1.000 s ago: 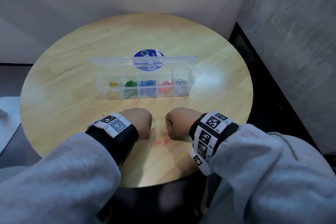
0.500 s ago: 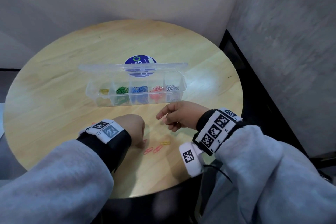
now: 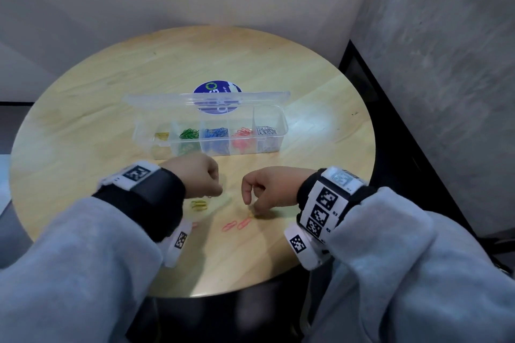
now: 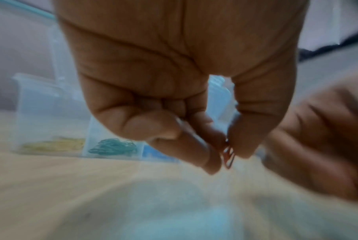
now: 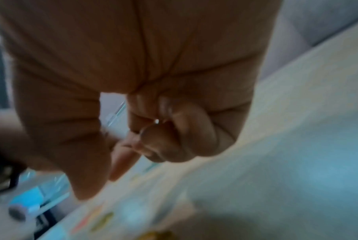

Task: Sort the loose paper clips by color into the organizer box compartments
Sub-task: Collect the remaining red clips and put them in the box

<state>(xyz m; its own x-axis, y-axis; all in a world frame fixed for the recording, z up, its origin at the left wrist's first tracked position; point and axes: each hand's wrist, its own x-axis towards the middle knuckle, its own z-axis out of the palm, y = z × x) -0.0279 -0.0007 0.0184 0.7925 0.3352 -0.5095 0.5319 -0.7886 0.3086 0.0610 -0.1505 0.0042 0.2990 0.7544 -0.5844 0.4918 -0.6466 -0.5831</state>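
Note:
The clear organizer box [image 3: 281,133] stands open mid-table, holding yellow, green, blue, red and silver clips in separate compartments. My left hand [image 3: 216,193] hovers just in front of it and pinches a red paper clip [image 4: 228,156] between thumb and forefinger. Under that hand lie yellow clips [image 3: 199,205]. My right hand [image 3: 250,207] points thumb and forefinger down at the table, with a small gap between them and nothing seen in it [image 5: 104,183]. Two loose red clips [image 3: 237,225] lie just beside those fingertips. The blurred box [image 4: 51,129] shows behind the left hand.
The round wooden table [image 3: 83,120] has a blue round sticker [image 3: 216,88] behind the box lid. Another pink clip [image 3: 194,224] peeks out by my left wristband. A grey wall and a dark gap run along the table's right side.
Both hands were fists on the table. The right hand reached toward the box, then came back down to the loose red clips. The left hand lifted forward, now pinching a red clip.

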